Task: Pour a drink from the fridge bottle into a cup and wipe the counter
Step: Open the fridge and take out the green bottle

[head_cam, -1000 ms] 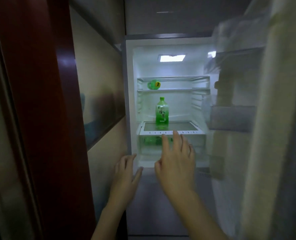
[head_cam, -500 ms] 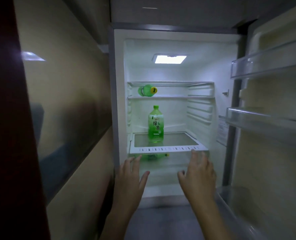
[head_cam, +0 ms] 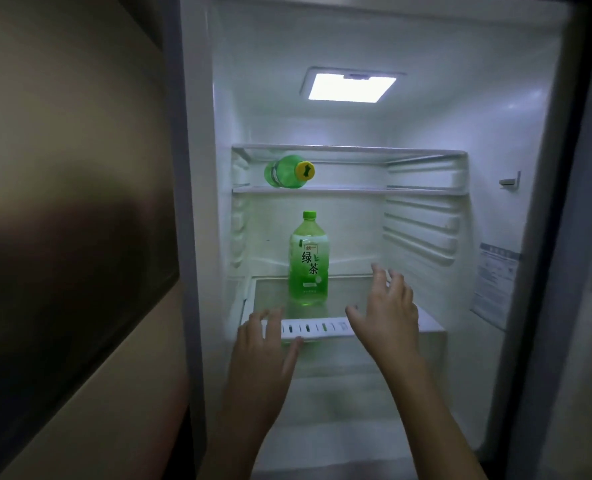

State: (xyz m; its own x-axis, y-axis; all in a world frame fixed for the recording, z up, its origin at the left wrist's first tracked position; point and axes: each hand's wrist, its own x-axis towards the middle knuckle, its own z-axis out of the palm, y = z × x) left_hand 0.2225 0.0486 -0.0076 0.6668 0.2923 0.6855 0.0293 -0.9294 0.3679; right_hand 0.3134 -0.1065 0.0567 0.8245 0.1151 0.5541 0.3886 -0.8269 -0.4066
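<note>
A green tea bottle (head_cam: 308, 261) with a green cap stands upright on the glass shelf (head_cam: 356, 289) in the lit, open fridge. My right hand (head_cam: 386, 313) reaches into the fridge just right of the bottle, fingers spread, holding nothing and a little short of it. My left hand (head_cam: 265, 344) is lower and to the bottle's left, fingers straight over the shelf's white front edge. No cup or cloth is in view.
A second green bottle (head_cam: 287, 172) with a yellow cap lies on its side on the upper shelf (head_cam: 408, 190). A beige wall panel (head_cam: 72, 133) flanks the fridge on the left. The fridge's right wall carries a label (head_cam: 495, 282).
The view has moved closer to the fridge. Both hands have risen and reached forward, the right one now inside beside the green tea bottle.
</note>
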